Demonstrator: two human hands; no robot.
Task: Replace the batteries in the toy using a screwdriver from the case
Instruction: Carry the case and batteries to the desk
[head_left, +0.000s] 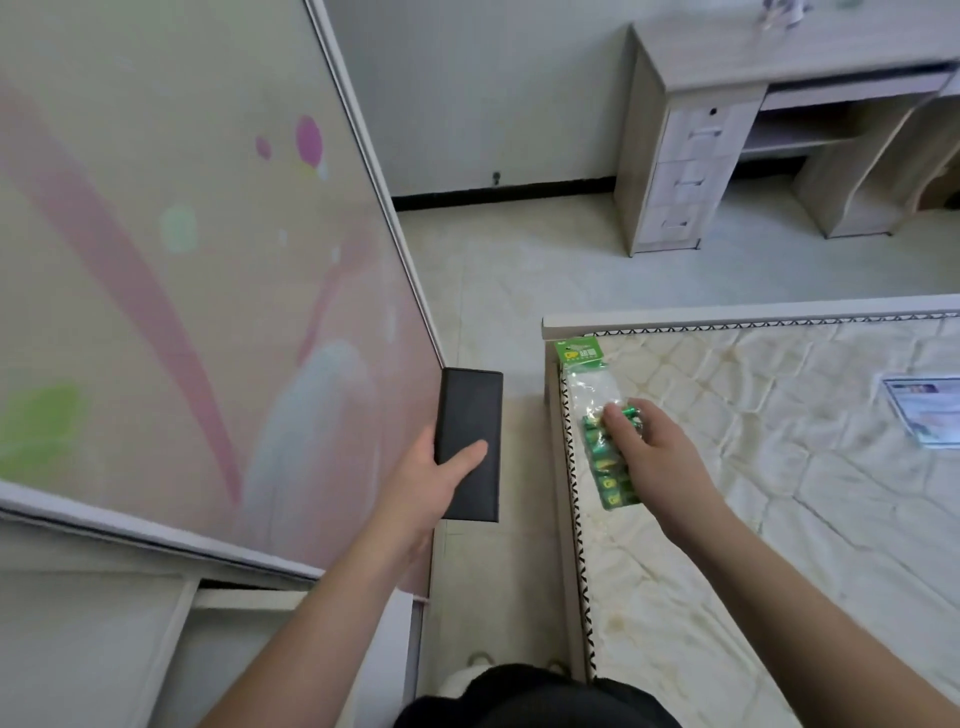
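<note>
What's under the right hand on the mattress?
The right hand rests on a clear battery pack with green batteries, lying along the mattress edge. The fingers cover part of the strip; whether they grip it is hidden.

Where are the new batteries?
The battery pack lies on the mattress at its left edge, near the corner, under the right hand.
</note>
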